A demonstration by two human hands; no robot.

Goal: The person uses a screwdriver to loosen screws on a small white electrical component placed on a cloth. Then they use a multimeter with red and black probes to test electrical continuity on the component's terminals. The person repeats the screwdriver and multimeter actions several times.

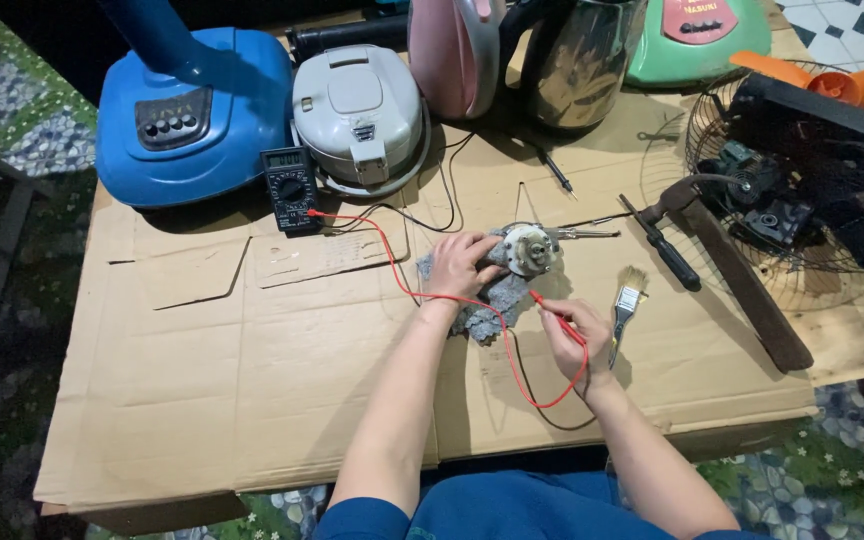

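Observation:
A small round fan motor (530,248) with a metal shaft sits on a grey rag (487,310) on flattened cardboard (252,380). My left hand (460,264) rests on the rag and grips the motor's left side. My right hand (580,340) holds a red test probe (550,310) pinched between its fingers, tip pointing up-left toward the motor. Its red lead (392,250) runs back to a black multimeter (290,188) at the left. A black lead (422,215) also trails from the meter.
A blue fan base (192,110), grey rice cooker (357,115), pink appliance (452,55), steel kettle (577,60) and green fan base (697,35) line the back. A paintbrush (627,305), screwdriver (664,245), hammer (742,280) and a fan grille with parts (802,180) lie right.

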